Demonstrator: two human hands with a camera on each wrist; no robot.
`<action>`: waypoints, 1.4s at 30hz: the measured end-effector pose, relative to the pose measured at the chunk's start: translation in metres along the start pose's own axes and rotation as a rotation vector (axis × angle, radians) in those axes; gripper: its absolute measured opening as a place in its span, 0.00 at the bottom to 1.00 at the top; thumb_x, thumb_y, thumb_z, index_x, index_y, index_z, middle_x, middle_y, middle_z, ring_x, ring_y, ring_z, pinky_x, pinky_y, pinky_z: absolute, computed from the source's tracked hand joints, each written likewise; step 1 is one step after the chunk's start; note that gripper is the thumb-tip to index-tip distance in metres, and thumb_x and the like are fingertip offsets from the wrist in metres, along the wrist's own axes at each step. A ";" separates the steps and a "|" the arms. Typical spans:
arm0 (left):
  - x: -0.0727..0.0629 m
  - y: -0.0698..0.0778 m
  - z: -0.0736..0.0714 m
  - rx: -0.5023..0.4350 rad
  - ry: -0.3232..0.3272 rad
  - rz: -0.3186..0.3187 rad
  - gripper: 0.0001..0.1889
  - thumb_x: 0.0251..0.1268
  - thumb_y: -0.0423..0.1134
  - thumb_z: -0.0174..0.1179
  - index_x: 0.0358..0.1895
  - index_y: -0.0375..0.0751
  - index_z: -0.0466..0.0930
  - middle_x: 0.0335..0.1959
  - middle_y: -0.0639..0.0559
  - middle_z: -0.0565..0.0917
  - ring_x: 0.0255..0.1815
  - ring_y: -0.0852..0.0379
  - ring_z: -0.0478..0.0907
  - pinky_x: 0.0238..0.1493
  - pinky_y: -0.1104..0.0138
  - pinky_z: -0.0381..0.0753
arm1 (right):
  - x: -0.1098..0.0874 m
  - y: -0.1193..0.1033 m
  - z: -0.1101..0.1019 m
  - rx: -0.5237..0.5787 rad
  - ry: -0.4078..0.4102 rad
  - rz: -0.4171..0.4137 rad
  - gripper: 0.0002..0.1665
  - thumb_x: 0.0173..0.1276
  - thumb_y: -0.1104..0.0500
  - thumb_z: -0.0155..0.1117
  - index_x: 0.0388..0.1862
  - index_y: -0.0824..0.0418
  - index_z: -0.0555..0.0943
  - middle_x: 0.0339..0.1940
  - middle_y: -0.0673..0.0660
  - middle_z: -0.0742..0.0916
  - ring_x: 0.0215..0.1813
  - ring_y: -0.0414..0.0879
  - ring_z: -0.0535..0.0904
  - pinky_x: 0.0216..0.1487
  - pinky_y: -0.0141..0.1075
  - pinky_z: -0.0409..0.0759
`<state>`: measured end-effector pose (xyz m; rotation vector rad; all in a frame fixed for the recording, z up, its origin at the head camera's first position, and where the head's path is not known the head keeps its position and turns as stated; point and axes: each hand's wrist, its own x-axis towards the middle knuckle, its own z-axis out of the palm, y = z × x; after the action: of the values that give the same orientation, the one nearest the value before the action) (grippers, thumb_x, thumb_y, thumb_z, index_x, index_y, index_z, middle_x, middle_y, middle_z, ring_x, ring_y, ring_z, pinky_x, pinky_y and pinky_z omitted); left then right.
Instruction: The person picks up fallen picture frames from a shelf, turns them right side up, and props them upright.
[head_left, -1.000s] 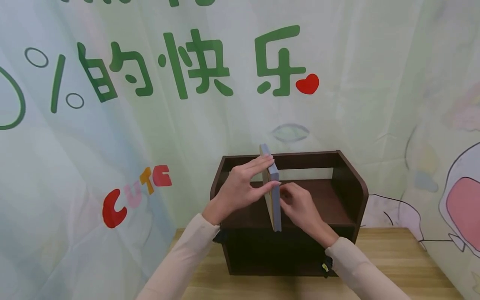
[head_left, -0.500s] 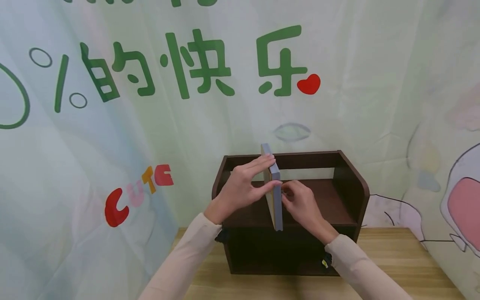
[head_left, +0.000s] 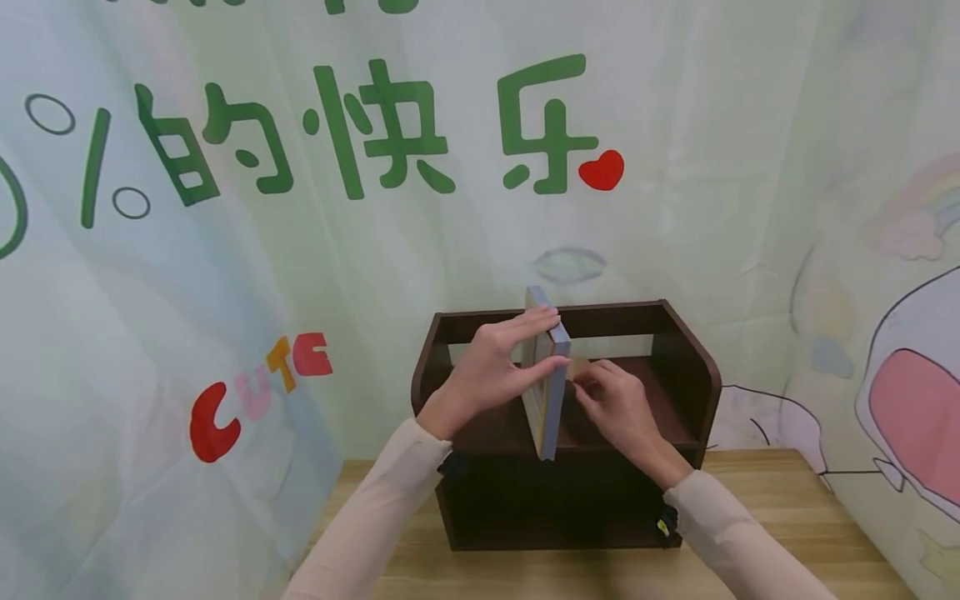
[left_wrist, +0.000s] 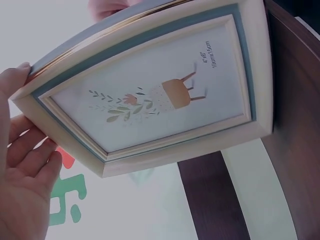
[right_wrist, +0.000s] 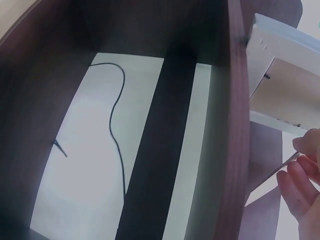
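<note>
A photo frame (head_left: 553, 408) stands edge-on in the head view, on or just over the shelf's upper board; I cannot tell if it touches. My left hand (head_left: 486, 368) grips its top corner, fingers over the top edge and thumb on the near edge. In the left wrist view, the photo frame (left_wrist: 165, 100) shows its front, a cream and blue border around a flower picture. Behind it, my right hand (head_left: 615, 408) pinches the thin stand leg (head_left: 577, 367), which sticks out from the back. The right wrist view shows the right hand (right_wrist: 306, 182) and the frame's brown backing (right_wrist: 290, 92).
The dark brown two-tier shelf (head_left: 693, 367) has raised sides and a back rail, with a dark lower compartment (head_left: 555, 500). It stands on a wooden table (head_left: 795, 508). A printed cloth (head_left: 675, 233) hangs behind and at both sides.
My right hand has moved slightly right, away from the frame's back, and the stand leg now shows swung out. The left hand keeps its grip on the frame, shifting slightly right with it.
</note>
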<state>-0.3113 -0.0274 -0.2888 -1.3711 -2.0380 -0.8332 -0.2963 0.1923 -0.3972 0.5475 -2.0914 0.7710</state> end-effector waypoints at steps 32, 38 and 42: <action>0.035 0.011 0.043 -0.018 -0.182 -0.022 0.31 0.71 0.42 0.70 0.73 0.36 0.76 0.74 0.42 0.78 0.81 0.44 0.70 0.79 0.58 0.71 | -0.022 0.021 -0.007 -0.011 0.066 0.013 0.09 0.59 0.72 0.79 0.37 0.64 0.89 0.35 0.57 0.90 0.34 0.47 0.89 0.36 0.43 0.91; 0.036 0.011 0.046 -0.001 -0.189 -0.035 0.31 0.71 0.42 0.70 0.74 0.37 0.75 0.75 0.44 0.78 0.81 0.47 0.69 0.79 0.58 0.71 | -0.024 0.022 -0.007 0.000 0.064 0.012 0.10 0.59 0.73 0.78 0.38 0.65 0.89 0.36 0.58 0.90 0.35 0.48 0.90 0.36 0.43 0.91; 0.036 0.011 0.045 0.006 -0.193 -0.042 0.31 0.72 0.43 0.69 0.74 0.37 0.75 0.75 0.44 0.77 0.82 0.49 0.68 0.80 0.59 0.71 | -0.023 0.021 -0.006 0.001 0.063 0.014 0.10 0.60 0.72 0.78 0.39 0.64 0.89 0.36 0.58 0.90 0.36 0.48 0.90 0.36 0.43 0.91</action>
<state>-0.3174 0.0309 -0.2907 -1.4590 -2.2201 -0.7369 -0.2925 0.2141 -0.4200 0.5033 -2.0388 0.7876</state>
